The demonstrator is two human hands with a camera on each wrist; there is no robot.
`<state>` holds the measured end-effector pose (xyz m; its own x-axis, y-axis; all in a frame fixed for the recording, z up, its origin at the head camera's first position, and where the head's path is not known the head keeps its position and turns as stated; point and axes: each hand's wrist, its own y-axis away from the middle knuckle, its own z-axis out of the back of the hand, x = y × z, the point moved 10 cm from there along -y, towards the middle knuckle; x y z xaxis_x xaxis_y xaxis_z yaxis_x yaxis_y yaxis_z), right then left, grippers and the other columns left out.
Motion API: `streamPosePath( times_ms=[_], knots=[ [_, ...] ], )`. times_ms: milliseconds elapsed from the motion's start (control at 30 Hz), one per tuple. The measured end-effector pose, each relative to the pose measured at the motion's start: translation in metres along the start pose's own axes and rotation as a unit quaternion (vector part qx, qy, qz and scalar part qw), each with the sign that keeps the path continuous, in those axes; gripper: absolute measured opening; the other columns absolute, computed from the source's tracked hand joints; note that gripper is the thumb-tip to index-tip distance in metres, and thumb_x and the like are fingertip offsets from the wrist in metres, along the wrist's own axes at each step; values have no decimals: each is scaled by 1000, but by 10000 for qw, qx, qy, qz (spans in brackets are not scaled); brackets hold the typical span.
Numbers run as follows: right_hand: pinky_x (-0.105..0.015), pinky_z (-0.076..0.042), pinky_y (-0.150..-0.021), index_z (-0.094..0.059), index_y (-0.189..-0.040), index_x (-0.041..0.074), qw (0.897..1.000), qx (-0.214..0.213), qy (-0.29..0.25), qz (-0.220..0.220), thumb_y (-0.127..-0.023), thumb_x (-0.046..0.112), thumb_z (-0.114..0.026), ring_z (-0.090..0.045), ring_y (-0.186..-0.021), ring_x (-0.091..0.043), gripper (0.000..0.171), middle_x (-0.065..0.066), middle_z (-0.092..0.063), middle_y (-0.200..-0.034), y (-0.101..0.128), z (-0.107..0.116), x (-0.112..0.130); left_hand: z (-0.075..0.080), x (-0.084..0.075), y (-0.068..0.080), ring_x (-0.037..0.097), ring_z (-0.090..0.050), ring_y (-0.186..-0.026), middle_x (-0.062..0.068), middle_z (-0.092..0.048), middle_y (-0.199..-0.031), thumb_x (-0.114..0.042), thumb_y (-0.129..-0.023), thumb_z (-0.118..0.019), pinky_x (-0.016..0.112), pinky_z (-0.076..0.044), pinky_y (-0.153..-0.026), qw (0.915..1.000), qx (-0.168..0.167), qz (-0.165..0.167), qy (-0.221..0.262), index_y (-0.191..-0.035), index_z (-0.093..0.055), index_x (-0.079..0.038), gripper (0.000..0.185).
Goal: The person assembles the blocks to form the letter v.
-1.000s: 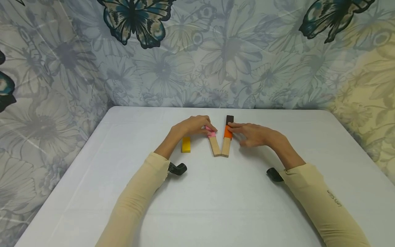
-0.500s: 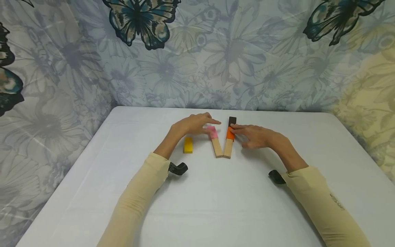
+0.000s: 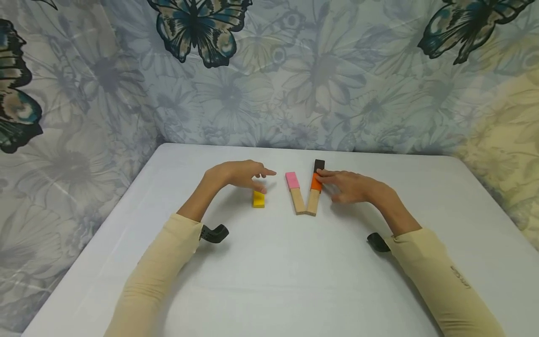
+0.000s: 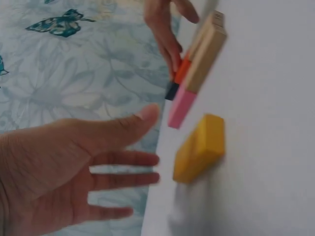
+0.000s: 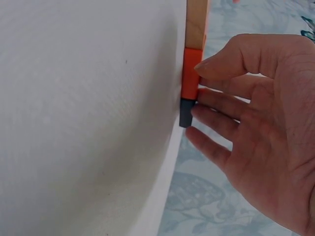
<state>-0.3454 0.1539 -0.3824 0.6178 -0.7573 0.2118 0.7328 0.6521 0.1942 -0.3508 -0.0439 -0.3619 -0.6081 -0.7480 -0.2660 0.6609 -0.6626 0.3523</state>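
Left hand (image 3: 237, 174): fingers loose, holding nothing, hovering over the yellow block (image 3: 258, 199).
Right hand (image 3: 347, 185): straight fingertips touching the orange-and-black stick (image 3: 314, 189).
Pink-tipped stick (image 3: 295, 192): lying free on the white surface (image 3: 269, 271), between both hands.

Soft, even light fills the head view, with faint shadows under the arms on the table (image 3: 294, 281). The left hand (image 4: 74, 167) is motion-blurred (fingers especially); the right wrist view is sharper.

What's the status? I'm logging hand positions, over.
Left hand open, above yellow block, not holding it. Right hand open, fingertips on orange block. Pink block free. Nothing in the way.
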Motion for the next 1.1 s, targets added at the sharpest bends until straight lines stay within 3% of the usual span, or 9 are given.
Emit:
streamPosePath(
  times_ms=[233, 400, 600, 900, 1100],
  knots=[
    [-55, -27, -103, -33, -142, 10, 9999, 13, 29, 165, -80, 15, -54, -27, -133, -35, 66, -9, -25, -149, -1, -1, 3, -9, -10, 14, 19, -48, -114, 5, -50, -126, -45, -80, -66, 37, -39, -97, 9972, -393, -595, -233, -139, -41, -18, 69],
    [-54, -26, -104, -35, -141, 9, 9997, 7, 143, 186, -78, 15, -55, -27, -133, -35, 66, -9, -25, -150, -3, 1, 1, -16, -16, 16, 21, -50, -104, 8, -52, -120, -41, -77, -71, 34, -42, -94, 9951, -508, -726, -436, -136, -46, -13, 69],
    [-55, -24, -105, -32, -143, 11, 9999, 69, 65, 57, -80, 16, -54, -26, -134, -35, 66, -8, -24, -150, -2, -1, 0, -18, -15, 14, 20, -51, -99, 7, -54, -114, -36, -75, -75, 32, -44, -91, 9940, -705, -696, -453, -133, -50, -11, 68],
    [-57, -25, -103, -30, -144, 14, 9999, 68, 18, -94, -80, 16, -53, -26, -134, -34, 68, -7, -26, -149, 0, -2, -1, -20, -14, 11, 19, -51, -98, 5, -55, -113, -37, -75, -75, 32, -43, -92, 9953, -608, -578, -473, -134, -48, -13, 69],
    [-56, -26, -103, -30, -144, 14, 9999, 42, 9, -98, -80, 15, -53, -26, -134, -34, 68, -6, -26, -149, 0, -1, -2, -13, -11, 13, 20, -51, -99, 2, -56, -112, -38, -75, -74, 32, -42, -91, 9954, -740, -497, -339, -136, -46, -13, 71]
  ],
)
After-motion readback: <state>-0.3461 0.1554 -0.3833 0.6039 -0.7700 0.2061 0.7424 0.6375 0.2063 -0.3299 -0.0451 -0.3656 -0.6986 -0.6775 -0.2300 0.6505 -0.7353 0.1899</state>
